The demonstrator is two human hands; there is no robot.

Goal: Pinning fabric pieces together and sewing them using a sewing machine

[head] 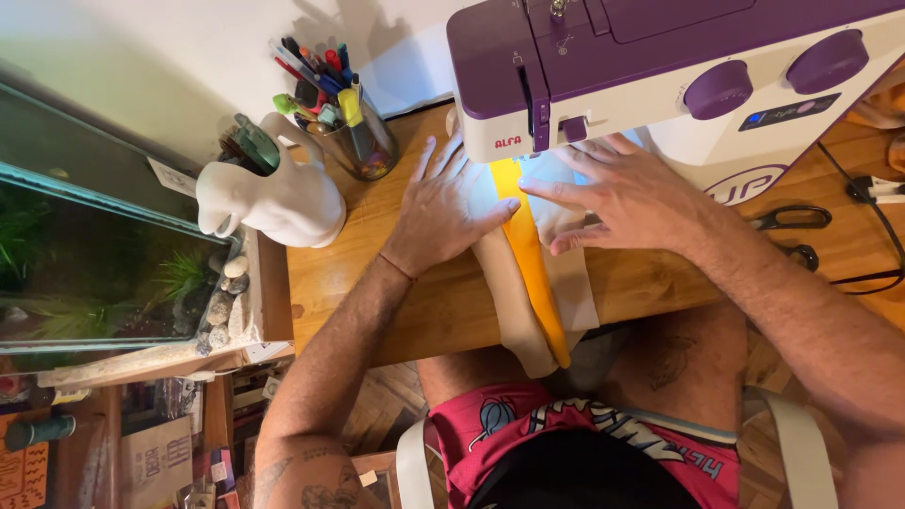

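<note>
Beige and yellow cloth strip (528, 254) pressed flat beneath purple-and-white sewing machine (679, 85).
Left hand (443, 207), fingers spread, laid at cloth's 9 o'clock; right hand (622, 193), open, at 3 o'clock. Cloth hangs over wooden table (377, 292) edge at 6; bare wood at 9.

A small dark oblong screen (788, 111) sits on the sewing machine's (660, 57) white front, below its purple knobs.

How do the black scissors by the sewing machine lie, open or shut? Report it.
Cannot tell. Only the handle loops of the black scissors show on the wooden table; the blades are hidden behind the right hand.
</note>
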